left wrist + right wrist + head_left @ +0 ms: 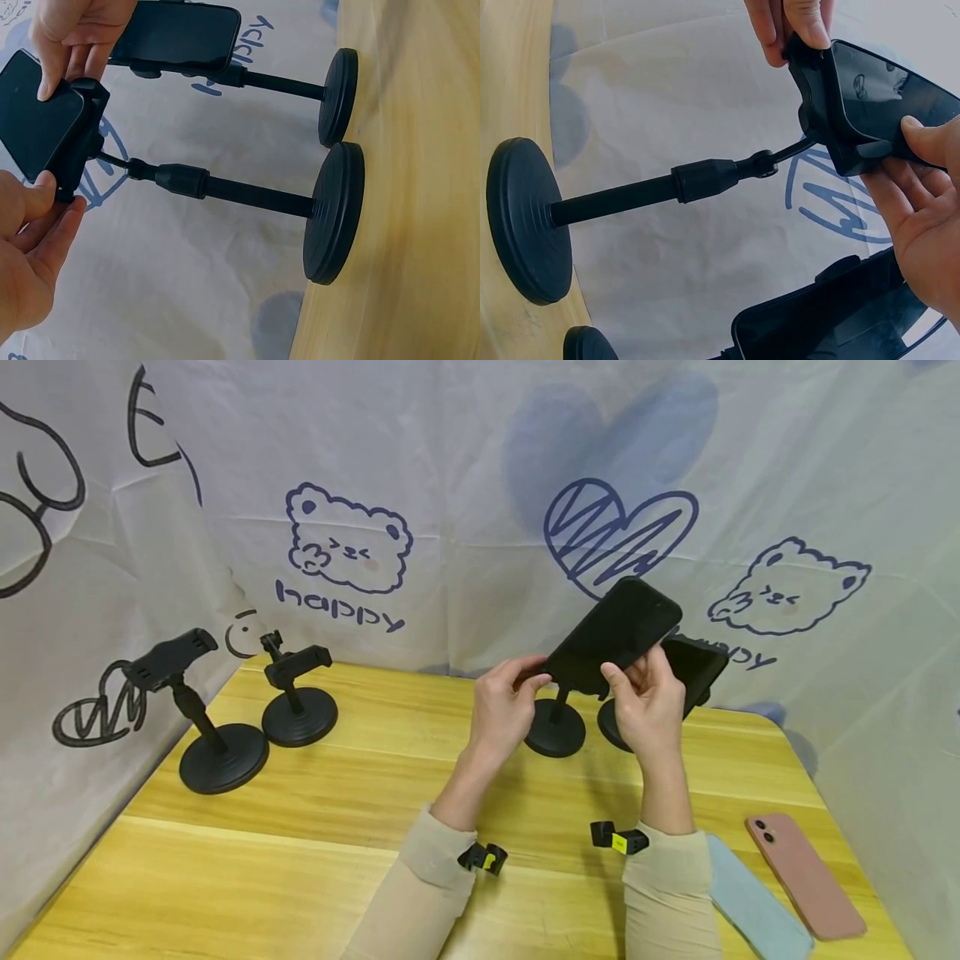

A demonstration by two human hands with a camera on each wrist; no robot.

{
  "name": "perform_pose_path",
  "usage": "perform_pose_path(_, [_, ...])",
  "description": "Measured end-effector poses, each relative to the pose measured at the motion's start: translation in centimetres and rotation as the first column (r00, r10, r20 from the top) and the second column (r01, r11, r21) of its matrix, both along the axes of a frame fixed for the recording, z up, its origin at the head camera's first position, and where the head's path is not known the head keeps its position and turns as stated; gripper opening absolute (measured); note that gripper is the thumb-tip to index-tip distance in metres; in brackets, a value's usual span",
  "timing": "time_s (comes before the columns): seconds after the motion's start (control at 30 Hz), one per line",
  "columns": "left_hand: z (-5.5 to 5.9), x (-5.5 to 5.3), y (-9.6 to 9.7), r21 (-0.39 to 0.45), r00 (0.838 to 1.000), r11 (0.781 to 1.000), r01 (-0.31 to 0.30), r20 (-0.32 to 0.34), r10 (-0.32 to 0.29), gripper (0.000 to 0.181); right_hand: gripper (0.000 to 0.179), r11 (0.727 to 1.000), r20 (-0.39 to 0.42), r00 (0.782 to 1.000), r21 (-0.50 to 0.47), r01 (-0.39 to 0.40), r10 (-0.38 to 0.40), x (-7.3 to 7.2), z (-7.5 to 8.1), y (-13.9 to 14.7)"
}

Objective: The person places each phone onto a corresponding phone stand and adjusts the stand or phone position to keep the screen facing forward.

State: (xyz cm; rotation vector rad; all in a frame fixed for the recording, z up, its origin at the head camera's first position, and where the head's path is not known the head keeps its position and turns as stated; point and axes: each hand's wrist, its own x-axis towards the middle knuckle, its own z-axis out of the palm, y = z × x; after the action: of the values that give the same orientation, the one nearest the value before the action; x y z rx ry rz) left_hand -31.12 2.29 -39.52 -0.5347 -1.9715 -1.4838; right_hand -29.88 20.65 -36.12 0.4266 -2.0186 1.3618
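Observation:
Both hands are at a black smartphone [615, 631], which lies tilted against the clamp [817, 112] of a black phone stand [255, 191]. My left hand [504, 706] pinches one end of that clamp, its thumb by the phone's corner and its fingers behind. With the thumb on the screen side and the fingers behind, my right hand [651, 702] grips the phone near the clamp's other end. The stand's round base [529, 221] rests on the table. Beside it, a second stand [285, 84] carries another black phone [180, 36], partly hidden by my right hand in the head view.
Two more phone stands, a taller one [197, 710] and a shorter one [298, 693], stand at the left with bare clamps. A pink phone [810, 877] and a light blue one [757, 902] lie at the right of the wooden table [300, 877]. Printed cloth [465, 527] hangs behind.

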Motion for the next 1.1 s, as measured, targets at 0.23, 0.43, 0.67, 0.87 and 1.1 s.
perform_pose_path(0.23, [0.0, -0.2, -0.3, 0.056, 0.999, 0.998, 0.040, 0.023, -0.042, 0.022, 0.032, 0.999, -0.011, 1.000, 0.035, 0.021, -0.020, 0.1, 0.0, 0.1])
perform_pose_path(0.43, [0.0, -0.3, -0.4, 0.137, 0.995, 0.987, 0.082, 0.037, -0.088, 0.023, 0.034, 0.996, 0.053, 0.997, 0.081, 0.045, -0.049, 0.3, 0.3, 0.1])
perform_pose_path(0.67, [0.0, -0.4, -0.4, 0.194, 0.991, 0.974, 0.117, 0.037, -0.126, 0.022, 0.034, 0.981, 0.123, 0.990, 0.190, 0.041, -0.066, 0.6, 1.0, 0.0])
perform_pose_path(0.87, [0.1, -0.2, -0.2, 0.199, 0.990, 0.973, 0.117, 0.051, -0.129, 0.021, 0.060, 0.961, 0.132, 0.991, 0.275, -0.017, -0.021, 0.8, 1.4, -0.1])
perform_pose_path(1.1, [0.2, -0.1, -0.2, 0.175, 0.990, 0.980, 0.100, 0.086, -0.116, 0.021, 0.065, 0.986, 0.168, 0.984, 0.150, -0.077, 0.051, 0.4, 1.1, -0.3])
